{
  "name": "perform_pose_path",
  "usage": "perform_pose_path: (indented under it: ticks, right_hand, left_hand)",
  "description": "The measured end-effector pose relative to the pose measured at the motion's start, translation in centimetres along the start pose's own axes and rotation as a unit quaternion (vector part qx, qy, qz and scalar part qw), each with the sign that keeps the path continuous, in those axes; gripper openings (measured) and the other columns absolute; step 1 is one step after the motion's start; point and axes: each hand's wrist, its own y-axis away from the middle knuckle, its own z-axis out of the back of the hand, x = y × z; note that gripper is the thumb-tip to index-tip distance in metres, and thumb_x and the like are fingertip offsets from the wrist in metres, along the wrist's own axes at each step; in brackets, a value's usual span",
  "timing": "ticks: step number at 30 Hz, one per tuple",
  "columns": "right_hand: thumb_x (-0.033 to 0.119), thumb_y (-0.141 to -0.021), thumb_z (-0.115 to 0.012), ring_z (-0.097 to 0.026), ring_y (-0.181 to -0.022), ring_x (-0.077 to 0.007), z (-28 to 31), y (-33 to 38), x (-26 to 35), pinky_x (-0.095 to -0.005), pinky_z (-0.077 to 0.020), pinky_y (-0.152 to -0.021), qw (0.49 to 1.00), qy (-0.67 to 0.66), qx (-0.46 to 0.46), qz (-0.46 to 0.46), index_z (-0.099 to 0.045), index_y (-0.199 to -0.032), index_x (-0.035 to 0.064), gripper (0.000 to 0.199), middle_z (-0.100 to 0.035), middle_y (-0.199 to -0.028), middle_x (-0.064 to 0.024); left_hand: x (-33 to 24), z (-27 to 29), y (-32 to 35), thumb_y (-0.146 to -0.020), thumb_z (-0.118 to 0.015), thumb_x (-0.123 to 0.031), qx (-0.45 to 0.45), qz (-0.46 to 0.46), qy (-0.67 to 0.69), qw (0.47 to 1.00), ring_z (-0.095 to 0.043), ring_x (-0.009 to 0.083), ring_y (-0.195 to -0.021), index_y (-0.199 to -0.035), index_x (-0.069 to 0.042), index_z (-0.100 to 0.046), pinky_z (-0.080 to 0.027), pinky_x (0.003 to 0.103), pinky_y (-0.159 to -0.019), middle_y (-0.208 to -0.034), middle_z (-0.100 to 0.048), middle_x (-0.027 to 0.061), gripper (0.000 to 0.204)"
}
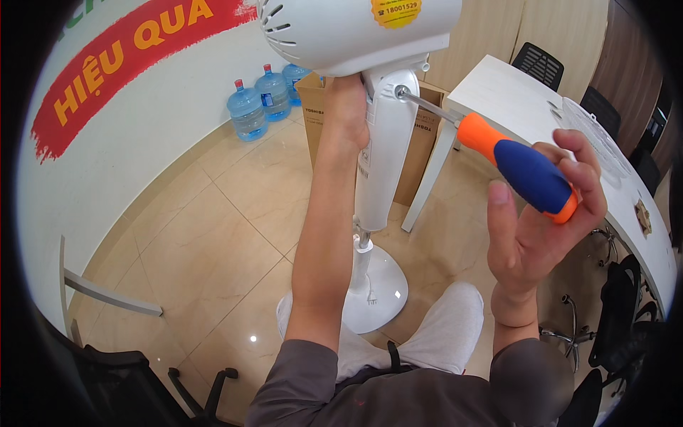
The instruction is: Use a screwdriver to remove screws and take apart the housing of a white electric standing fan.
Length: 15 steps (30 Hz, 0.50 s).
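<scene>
A white pedestal fan (388,135) stands on the tiled floor in front of me, its motor housing (341,32) at the top and its round base (377,288) below. My left hand (346,107) grips the fan's neck just under the housing, partly hidden behind the column. My right hand (544,213) holds a screwdriver (523,171) with an orange and blue handle by the fingertips. Its metal shaft runs up-left and the tip sits in a screw on the side of the fan's neck.
A white table (512,99) stands at the right with a round fan grille (597,135) on it. Cardboard boxes (420,139) stand behind the fan, blue water bottles (260,99) by the wall. Black office chairs sit at the right and lower left.
</scene>
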Motion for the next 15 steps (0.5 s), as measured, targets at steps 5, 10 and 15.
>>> perform_pose_path:
  ticks: [5, 10, 15]
  right_hand:
    - [0.02, -0.089, -0.062, -0.052, -0.099, -0.0175, 0.5, 0.0, 0.6, -0.0309, -0.0414, -0.092, 0.993, -0.008, 0.053, -0.105, -0.048, -0.114, 0.0043, 0.032, -0.049, -0.122, -0.0161]
    - [0.017, -0.085, -0.064, -0.053, -0.095, -0.0197, 0.9, -0.7, 2.0, -0.0307, -0.0438, -0.085, 0.992, 0.015, 0.064, -0.111, -0.048, -0.117, 0.0049, 0.038, -0.05, -0.117, -0.0164]
    - [0.017, -0.082, -0.068, -0.054, -0.087, -0.0208, 2.0, -0.6, 0.5, -0.0299, -0.0461, -0.078, 0.984, 0.099, 0.139, -0.052, -0.047, -0.123, 0.0043, 0.047, -0.049, -0.116, -0.0168]
  left_hand:
    - [0.0, 0.9, -0.1, -0.098, -0.041, -0.032, -0.025, 0.03, 0.028, 0.999, -0.065, 0.0196, -0.089, -0.118, 0.0, -0.054, -0.057, 0.035, -0.074, -0.107, -0.063, 0.0109, 0.04]
    - [0.8, 1.5, -0.7, -0.098, -0.042, -0.033, -0.049, 0.017, 0.034, 0.998, -0.064, 0.0196, -0.091, -0.118, -0.001, -0.054, -0.056, 0.035, -0.076, -0.108, -0.063, 0.0102, 0.04]
    - [0.8, 1.3, -0.8, -0.097, -0.042, -0.033, -0.058, 0.017, 0.028, 0.998, -0.064, 0.0195, -0.091, -0.118, -0.001, -0.054, -0.056, 0.035, -0.076, -0.107, -0.063, 0.01, 0.039]
